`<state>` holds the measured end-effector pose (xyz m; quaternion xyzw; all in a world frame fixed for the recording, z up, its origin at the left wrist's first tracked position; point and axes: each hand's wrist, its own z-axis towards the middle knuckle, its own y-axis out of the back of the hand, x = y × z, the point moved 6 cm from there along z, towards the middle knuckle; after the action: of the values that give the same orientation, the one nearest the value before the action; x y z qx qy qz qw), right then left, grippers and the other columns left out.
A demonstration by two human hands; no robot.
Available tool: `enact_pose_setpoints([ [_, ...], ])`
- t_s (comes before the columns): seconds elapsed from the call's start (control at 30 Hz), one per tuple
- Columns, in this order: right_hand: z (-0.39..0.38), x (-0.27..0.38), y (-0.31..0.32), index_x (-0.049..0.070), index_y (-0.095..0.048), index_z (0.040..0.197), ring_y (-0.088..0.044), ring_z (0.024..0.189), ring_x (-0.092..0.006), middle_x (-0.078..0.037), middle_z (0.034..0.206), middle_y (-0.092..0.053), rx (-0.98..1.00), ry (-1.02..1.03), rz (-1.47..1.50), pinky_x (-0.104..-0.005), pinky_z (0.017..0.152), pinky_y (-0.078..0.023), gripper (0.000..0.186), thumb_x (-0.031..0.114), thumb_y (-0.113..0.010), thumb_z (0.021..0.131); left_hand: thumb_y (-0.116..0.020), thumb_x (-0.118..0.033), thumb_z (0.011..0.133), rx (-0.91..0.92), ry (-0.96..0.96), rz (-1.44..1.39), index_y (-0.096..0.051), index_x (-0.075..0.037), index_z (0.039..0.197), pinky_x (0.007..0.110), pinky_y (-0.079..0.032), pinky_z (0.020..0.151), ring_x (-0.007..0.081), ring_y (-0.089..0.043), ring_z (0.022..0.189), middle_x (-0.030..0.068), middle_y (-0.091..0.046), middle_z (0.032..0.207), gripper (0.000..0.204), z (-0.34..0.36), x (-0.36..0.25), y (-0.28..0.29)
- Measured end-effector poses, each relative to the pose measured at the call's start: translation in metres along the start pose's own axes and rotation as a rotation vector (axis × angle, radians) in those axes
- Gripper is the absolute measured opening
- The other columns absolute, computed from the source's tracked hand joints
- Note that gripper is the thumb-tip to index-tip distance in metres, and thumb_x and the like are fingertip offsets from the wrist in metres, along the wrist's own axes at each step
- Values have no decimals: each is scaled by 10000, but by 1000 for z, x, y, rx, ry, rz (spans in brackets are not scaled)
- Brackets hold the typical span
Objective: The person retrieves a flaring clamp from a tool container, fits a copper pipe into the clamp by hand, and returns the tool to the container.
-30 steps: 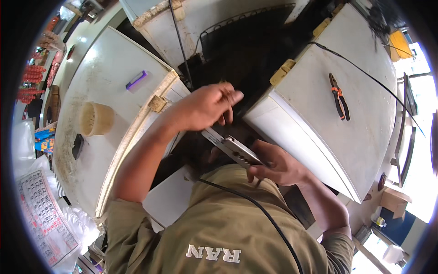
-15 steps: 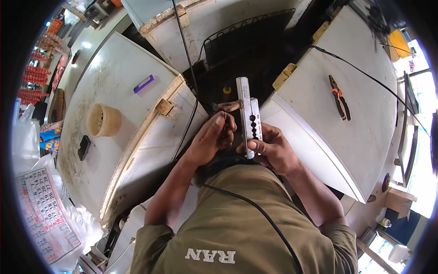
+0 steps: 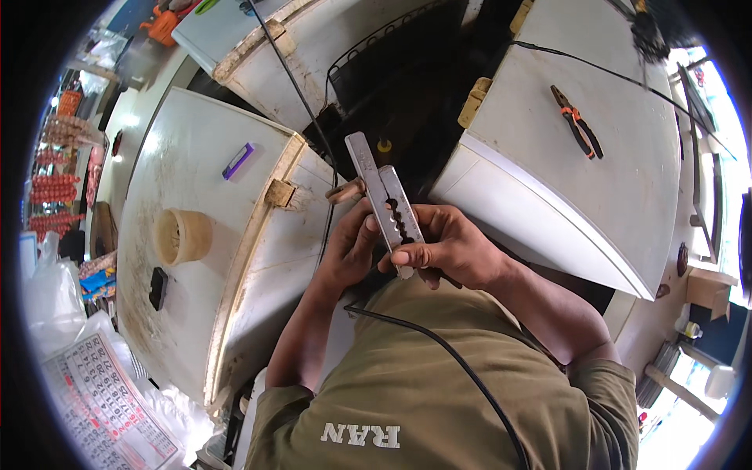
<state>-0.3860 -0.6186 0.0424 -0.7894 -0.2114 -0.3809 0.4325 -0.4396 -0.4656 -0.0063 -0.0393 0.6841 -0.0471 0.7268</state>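
Observation:
A silver flaring bar [image 3: 389, 205], made of two offset metal halves with a row of round holes along the seam, leans to the left in front of my chest. My right hand [image 3: 450, 244] grips its lower end, thumb on the front face and fingers behind. A copper-coloured wing nut [image 3: 345, 191] sticks out from its left side. My left hand [image 3: 348, 244] is closed right against the bar's left edge, below the wing nut. Its fingertips are hidden behind the bar, and I cannot make out what they hold.
Orange-and-black pliers [image 3: 577, 123] lie on the white surface at right. On the stained white surface at left are a beige tub [image 3: 188, 236], a purple box [image 3: 238, 161] and a small black block [image 3: 158, 288]. A black cable [image 3: 301, 98] hangs between the white cabinets.
The flaring bar has tilted from nearly upright to leaning left and has moved left with my right hand. My left hand has come down and closer against it.

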Motion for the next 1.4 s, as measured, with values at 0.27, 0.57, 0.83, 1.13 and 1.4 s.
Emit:
enact_pose_setpoints([
  [0.27,5,-25,-17,17,-674,1264,-743,808,-110,-146,1043,-809,174,13,158,-218,579,-579,406,241,-850,975,-548,-481,1134,11,51,-181,-610,-37,1217,248,-462,732,81,-565,810,-19,-607,962,456,-11,5,5],
  [0.57,10,-32,-35,22,-708,1175,-653,780,-86,-51,993,-771,147,59,121,-250,653,-518,357,352,-763,1049,-431,-371,1151,-50,-126,370,-497,-12,1427,312,-498,739,128,-571,882,39,-568,1062,458,-7,-34,9],
  [0.83,15,-22,-54,52,-600,1235,-583,699,-84,-46,960,-721,217,91,74,-246,601,-482,416,453,-611,1125,-396,-285,1177,-103,86,-6,-458,-13,1485,315,-502,803,142,-560,979,62,-557,1150,415,-16,-38,18],
  [1.13,23,-24,-63,66,-575,1245,-514,633,-69,-44,847,-627,149,66,71,-240,543,-399,360,414,-561,1152,-384,-254,1206,-115,-120,82,-494,-18,1433,257,-495,767,79,-530,859,25,-574,1052,346,-12,-37,38],
  [1.4,38,2,-39,64,-588,1255,-502,668,-68,-4,766,-566,87,88,-155,-246,559,-401,361,378,-638,1085,-824,-522,923,66,41,-255,-537,-79,1450,246,-436,779,86,-474,890,-24,-502,1060,747,-1,-36,93],
])
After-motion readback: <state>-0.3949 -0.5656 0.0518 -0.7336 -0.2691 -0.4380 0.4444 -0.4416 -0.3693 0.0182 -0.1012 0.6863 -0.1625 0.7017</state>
